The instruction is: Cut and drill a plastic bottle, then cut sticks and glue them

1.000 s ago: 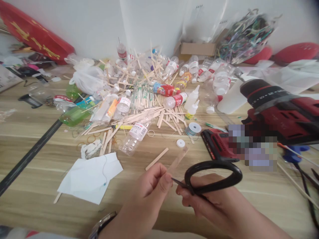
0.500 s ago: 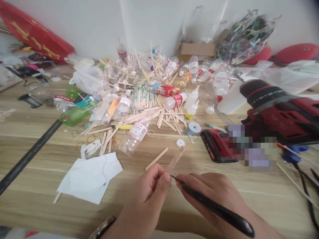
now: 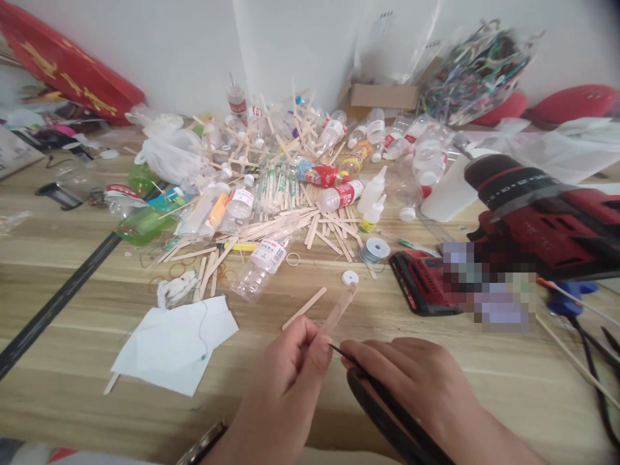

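Observation:
My left hand [image 3: 285, 381] pinches a flat wooden craft stick [image 3: 341, 305] between thumb and fingers, its free end slanting up to the right. In my right hand [image 3: 416, 374] is a black two-handled tool [image 3: 382, 410], its handles running down under the palm. The tool's thin dark tip meets the stick close to my left thumb; its jaws are mostly hidden, so I cannot tell its exact kind. Just beyond the held stick sits a small white disc [image 3: 350, 278]. Another craft stick [image 3: 305, 308] lies flat beyond my left hand.
Loose sticks and plastic bottles [image 3: 261, 261] pile up at the back. A spool of thread [image 3: 374, 250] lies right of centre. White paper [image 3: 174, 345] is at left. A red power drill [image 3: 542, 219] and a red-black battery [image 3: 416, 284] occupy the right side.
The black tool has turned in my right hand: its lower end has swung left, and two separate handles now show where one was seen. The left hand barely moved.

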`<control>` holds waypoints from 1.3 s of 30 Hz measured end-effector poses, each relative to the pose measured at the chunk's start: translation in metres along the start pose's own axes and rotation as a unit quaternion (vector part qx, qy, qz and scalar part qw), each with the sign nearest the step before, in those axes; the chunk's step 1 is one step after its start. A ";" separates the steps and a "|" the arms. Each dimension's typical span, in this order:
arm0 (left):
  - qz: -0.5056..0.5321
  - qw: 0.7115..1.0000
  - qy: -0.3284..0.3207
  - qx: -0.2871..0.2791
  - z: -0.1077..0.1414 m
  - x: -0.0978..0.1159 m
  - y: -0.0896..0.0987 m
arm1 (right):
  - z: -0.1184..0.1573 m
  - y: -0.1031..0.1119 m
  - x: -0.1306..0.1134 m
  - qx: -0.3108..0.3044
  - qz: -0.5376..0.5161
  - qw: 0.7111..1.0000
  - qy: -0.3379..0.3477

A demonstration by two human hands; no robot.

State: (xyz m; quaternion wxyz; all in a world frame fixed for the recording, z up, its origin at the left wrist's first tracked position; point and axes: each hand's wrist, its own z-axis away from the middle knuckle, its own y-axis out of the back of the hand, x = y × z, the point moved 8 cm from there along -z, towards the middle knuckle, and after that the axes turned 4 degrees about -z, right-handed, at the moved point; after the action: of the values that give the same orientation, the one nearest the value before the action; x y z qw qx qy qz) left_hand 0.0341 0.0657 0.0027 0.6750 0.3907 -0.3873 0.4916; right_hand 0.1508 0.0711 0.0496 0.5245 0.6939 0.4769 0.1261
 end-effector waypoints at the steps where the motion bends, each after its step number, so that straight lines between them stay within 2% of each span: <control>1: 0.000 1.000 -0.001 -0.001 0.001 0.000 0.000 | 0.000 0.000 0.001 0.000 0.006 1.000 0.001; 7: -0.001 1.000 0.007 0.016 0.001 0.001 0.002 | 0.000 0.013 -0.004 0.031 -0.014 0.999 0.026; 11: 0.001 1.000 0.005 0.018 0.001 0.000 0.002 | -0.006 0.013 -0.006 0.003 0.002 1.000 0.030; 13: 0.011 1.000 0.002 0.010 0.002 -0.001 0.001 | -0.007 0.014 -0.005 0.009 0.006 1.000 0.029; 16: 0.026 1.000 0.001 0.001 0.004 -0.002 -0.001 | -0.006 0.013 0.000 0.027 -0.012 0.999 0.015; 23: 0.028 1.000 0.006 -0.008 0.005 -0.002 -0.003 | 0.000 0.002 -0.002 -0.004 -0.062 0.998 -0.004; 27: 0.029 1.000 0.009 0.000 0.004 -0.003 -0.001 | 0.001 0.002 0.000 0.008 -0.081 0.996 -0.026; 31: 0.019 1.000 0.014 0.013 0.004 -0.004 0.001 | 0.003 -0.003 0.003 -0.018 -0.120 0.991 -0.058; 35: 0.009 1.000 0.004 0.018 0.006 -0.004 0.000 | 0.004 0.007 0.001 0.053 -0.115 0.991 -0.044; 39: 0.009 0.999 -0.017 0.026 0.010 0.001 -0.001 | 0.001 0.007 -0.002 0.053 -0.101 0.993 -0.037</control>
State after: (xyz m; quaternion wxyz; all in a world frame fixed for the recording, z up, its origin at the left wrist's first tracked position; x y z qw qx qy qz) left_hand 0.0341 0.0570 0.0077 0.6533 0.4129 -0.3896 0.5009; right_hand 0.1546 0.0691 0.0556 0.5145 0.6731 0.5308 0.0216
